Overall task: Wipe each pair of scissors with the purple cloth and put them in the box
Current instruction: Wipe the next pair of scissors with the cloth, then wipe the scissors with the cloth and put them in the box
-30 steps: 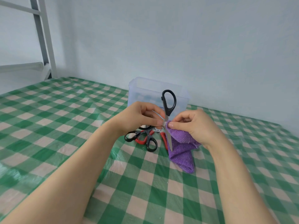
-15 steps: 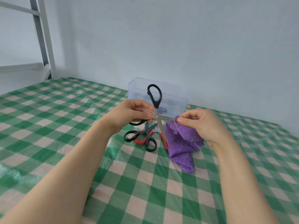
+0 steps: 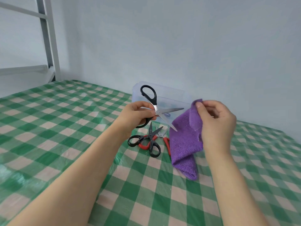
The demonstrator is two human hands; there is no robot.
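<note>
Nearest us, the green-and-cream checked plastic tablecloth (image 3: 65, 128) runs from our forearms up to the clear plastic box (image 3: 172, 93). The purple terry cloth (image 3: 184, 144) is in front of the box and a bit right. Its lower fold rests on the tablecloth and its top corner is lifted. Our right hand (image 3: 216, 121) has thumb and fingers pinched on that corner, the other fingers loosely curled. Left of the cloth, in front of the box, small black-handled scissors (image 3: 151, 141) lie blades apart across red-handled scissors (image 3: 167, 143), which are partly hidden by the cloth. Our left hand (image 3: 138, 116), just in front of the box, has its fingers curled round the lower handle loop of the large black-handled steel scissors (image 3: 160, 110). They are held in the air, blades spread, and the lower tip is near or touching the cloth, we cannot tell which. Far left of the box stands a grey metal frame (image 3: 50, 46).
</note>
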